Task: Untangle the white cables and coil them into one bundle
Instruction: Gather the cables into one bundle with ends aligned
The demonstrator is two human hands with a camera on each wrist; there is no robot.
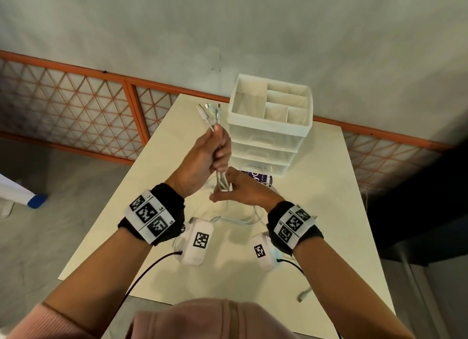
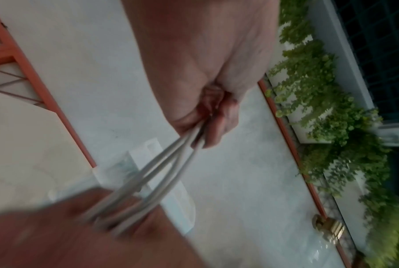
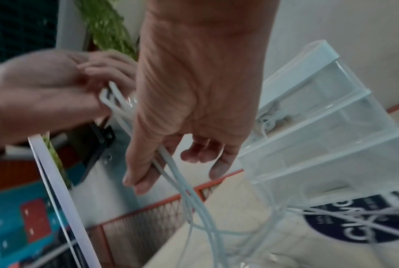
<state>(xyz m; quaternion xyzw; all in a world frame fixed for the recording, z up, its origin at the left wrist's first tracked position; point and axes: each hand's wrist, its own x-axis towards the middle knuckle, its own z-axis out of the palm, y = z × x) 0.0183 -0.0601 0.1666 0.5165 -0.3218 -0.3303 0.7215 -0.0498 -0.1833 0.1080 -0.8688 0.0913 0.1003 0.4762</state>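
Note:
Several white cables (image 1: 219,179) are gathered side by side, and their connector ends (image 1: 209,111) stick up above my left hand (image 1: 215,148). That hand is raised over the cream table (image 1: 329,212) and grips the strands in a fist. Just below it, my right hand (image 1: 228,190) pinches the same strands between thumb and fingers. In the left wrist view the cables (image 2: 157,174) run taut from my left hand's fingers (image 2: 214,127) down to my right hand (image 2: 79,226). In the right wrist view slack cable (image 3: 193,199) hangs from under my thumb (image 3: 141,174) and loops onto the table.
A white drawer organizer (image 1: 268,126) with open top compartments stands just right of my hands. A purple-printed pouch (image 1: 258,178) lies at its foot. Loose cable loops (image 1: 243,219) lie between my wrists, and one connector end (image 1: 303,296) lies near the front right edge. An orange railing (image 1: 101,72) runs behind.

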